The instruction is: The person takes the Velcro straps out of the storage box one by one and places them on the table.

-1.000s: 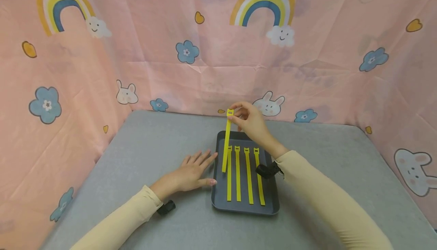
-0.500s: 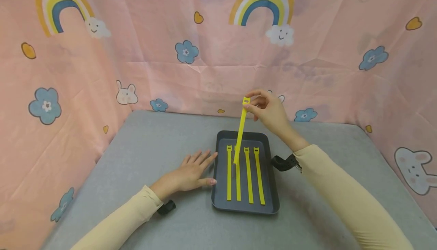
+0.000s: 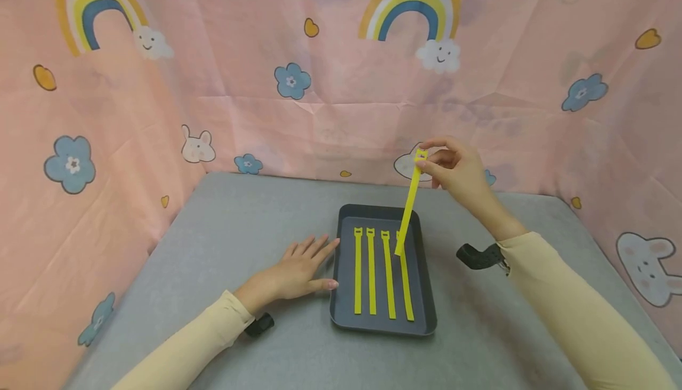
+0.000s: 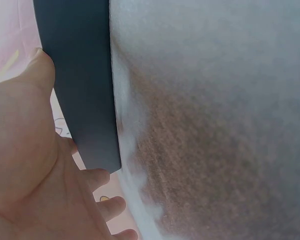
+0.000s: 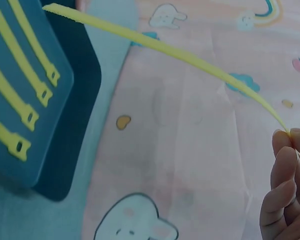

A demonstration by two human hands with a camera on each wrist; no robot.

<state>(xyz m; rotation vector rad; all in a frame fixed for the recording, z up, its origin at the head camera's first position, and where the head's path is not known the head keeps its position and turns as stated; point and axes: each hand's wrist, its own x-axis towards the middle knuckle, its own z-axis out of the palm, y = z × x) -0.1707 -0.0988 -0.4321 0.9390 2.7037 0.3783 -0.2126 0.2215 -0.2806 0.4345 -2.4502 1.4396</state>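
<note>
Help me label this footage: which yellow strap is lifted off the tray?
The yellow strap pinched by its slotted end in the person's right grip; the other four lie side by side in the tray.

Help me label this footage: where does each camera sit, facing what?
Head: on the head, facing forward and down at the tray; left hand, right hand and sleeves show.
Left wrist: on that wrist, facing the tray's outer wall and tabletop; palm and fingers show.
Right wrist: on that wrist, facing the held yellow strap and curtain; fingers show.
Head and right wrist share strap and tray.
</note>
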